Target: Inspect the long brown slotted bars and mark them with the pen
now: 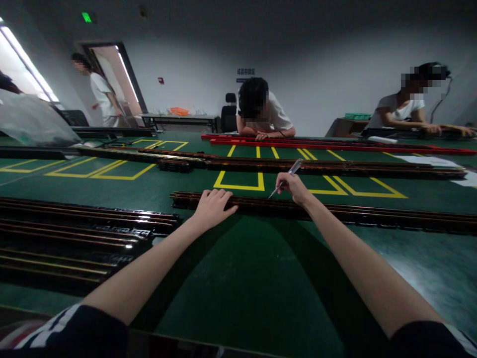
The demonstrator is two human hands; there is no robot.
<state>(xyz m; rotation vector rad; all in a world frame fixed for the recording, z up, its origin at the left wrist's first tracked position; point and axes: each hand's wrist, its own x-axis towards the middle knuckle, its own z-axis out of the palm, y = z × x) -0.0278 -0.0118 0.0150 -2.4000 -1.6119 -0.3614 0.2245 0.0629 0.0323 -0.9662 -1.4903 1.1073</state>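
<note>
A long dark rail with copper-coloured strips [357,213] lies crosswise on the green table in front of me. My left hand [213,209] rests on it near its left end, fingers spread over the top and thumb stretched to the right. My right hand [292,188] is closed around a slim silver pen-like tool with a thin pointed tip [295,167]. The tool slants down to the left, and its tip is at the rail's upper edge, right of my left hand. Whether the tip touches the rail I cannot tell.
Several similar dark rails [74,241] lie at the left, and more [316,165] stretch across behind. Farther back are red rails [335,145], with a person leaning over them. Yellow tape outlines [238,187] mark the green table [238,298]. Other people are at right and left.
</note>
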